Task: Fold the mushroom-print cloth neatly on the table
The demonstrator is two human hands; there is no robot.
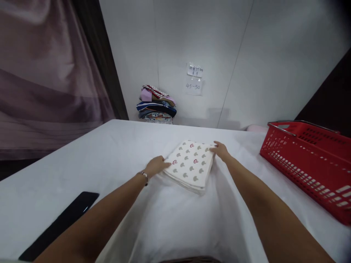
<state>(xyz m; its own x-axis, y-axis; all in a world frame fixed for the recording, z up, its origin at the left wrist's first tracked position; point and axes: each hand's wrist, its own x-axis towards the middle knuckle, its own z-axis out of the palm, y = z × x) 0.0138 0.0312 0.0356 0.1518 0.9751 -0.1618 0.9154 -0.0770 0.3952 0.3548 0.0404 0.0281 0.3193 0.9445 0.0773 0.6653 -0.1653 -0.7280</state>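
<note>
A folded white cloth (189, 164) with grey and red mushroom-like prints is held out in front of me, over the white-covered table. Its layers show along the near edge, and it lies at a slant. My left hand (157, 166) pinches its left edge, thumb on top and fingers underneath. At the far right corner, my right hand (221, 150) grips the cloth the same way. A bracelet (145, 177) circles my left wrist. Whether the cloth's underside touches the table cannot be made out.
A red plastic basket (307, 160) with a metal handle stands at the right. At the lower left lies a dark flat object (61, 223). Folded fabrics (157, 104) are stacked behind the table's far edge, against the wall with paper notes (194, 79). A pink curtain (49, 80) hangs at left.
</note>
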